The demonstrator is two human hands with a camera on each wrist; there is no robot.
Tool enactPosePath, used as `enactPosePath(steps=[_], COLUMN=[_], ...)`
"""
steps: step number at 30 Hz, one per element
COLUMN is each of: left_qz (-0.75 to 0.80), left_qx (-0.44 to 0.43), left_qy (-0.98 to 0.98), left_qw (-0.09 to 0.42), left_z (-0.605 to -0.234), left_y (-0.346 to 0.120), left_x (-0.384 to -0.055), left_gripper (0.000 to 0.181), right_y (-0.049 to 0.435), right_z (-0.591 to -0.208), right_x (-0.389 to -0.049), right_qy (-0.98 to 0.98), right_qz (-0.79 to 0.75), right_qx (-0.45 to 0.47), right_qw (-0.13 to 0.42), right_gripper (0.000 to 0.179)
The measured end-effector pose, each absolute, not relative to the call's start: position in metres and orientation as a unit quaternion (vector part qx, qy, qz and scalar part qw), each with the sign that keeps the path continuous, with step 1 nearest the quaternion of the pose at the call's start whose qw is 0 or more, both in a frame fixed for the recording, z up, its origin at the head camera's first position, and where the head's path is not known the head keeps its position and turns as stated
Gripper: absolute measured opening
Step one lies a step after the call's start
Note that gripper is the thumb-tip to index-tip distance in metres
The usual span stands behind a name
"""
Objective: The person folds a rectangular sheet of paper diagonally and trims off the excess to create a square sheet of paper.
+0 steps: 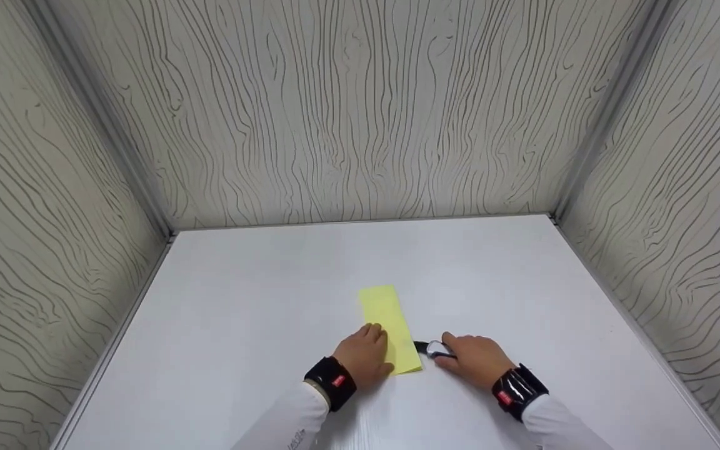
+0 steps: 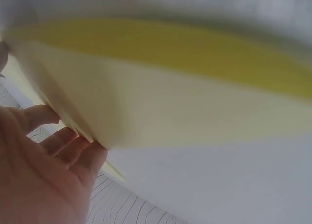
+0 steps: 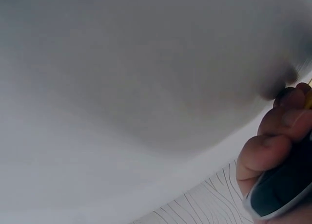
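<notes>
A folded sheet of yellow paper [image 1: 392, 315] lies at a slant on the white table, its near end slightly parted. My left hand [image 1: 363, 356] holds it along its left edge. In the left wrist view, the fingertips [image 2: 95, 153] bend against the fold of the paper [image 2: 161, 107], whose near edge bows open. At the right side, my right hand [image 1: 474, 359] grips a small dark tool [image 1: 422, 347] with a pale oval part. The tool's black tip meets the paper's right edge. In the right wrist view, curled fingers [image 3: 265, 153] wrap its dark, pale-rimmed body [image 3: 280, 187]; its exact kind is unclear.
The white table [image 1: 260, 294] spreads around both hands. Wood-grain patterned panels [image 1: 360, 112] stand at the back and on both sides. Grey metal strips run along the panel corners and table edges. A black band circles each wrist.
</notes>
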State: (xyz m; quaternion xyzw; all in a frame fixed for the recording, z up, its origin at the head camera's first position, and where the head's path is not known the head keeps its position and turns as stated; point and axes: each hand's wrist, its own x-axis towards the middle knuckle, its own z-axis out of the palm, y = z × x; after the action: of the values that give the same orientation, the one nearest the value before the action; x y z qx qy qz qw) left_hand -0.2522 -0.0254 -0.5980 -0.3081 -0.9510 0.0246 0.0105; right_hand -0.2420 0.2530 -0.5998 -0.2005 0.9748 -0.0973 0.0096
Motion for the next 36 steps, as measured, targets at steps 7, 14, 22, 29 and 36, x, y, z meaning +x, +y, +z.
enactPosePath(steps=[7,14,22,29,36], left_qz=[0.034,0.042,0.041,0.045,0.044], left_qx=[-0.312,-0.312,-0.313,-0.307,-0.311], left_qy=[-0.950,-0.949,-0.949,-0.951,-0.949], left_qw=[0.011,0.009,0.015,0.007,0.018], left_z=[-0.592,-0.593,-0.601,-0.595,-0.594], left_y=[-0.026,-0.025,-0.025,-0.024,-0.025], left_x=[-0.251,-0.251,-0.255,-0.253,-0.253], left_gripper=[0.066,0.067,0.066,0.066,0.066], right_y=[0.251,0.251,0.247,0.247,0.246], right_z=[-0.604,-0.604,-0.602,-0.600,-0.602], right_x=[-0.247,-0.248,-0.251,-0.251,-0.253], right_qy=[0.975,0.977,0.977,0.977,0.978], right_qz=[-0.091,-0.092,-0.099,-0.097,-0.094], right_qx=[-0.204,-0.194,-0.191,-0.189,-0.186], right_qw=[-0.002,-0.004,-0.003,-0.007,-0.005], right_gripper=[0.034,0.033,0.035,0.033,0.033])
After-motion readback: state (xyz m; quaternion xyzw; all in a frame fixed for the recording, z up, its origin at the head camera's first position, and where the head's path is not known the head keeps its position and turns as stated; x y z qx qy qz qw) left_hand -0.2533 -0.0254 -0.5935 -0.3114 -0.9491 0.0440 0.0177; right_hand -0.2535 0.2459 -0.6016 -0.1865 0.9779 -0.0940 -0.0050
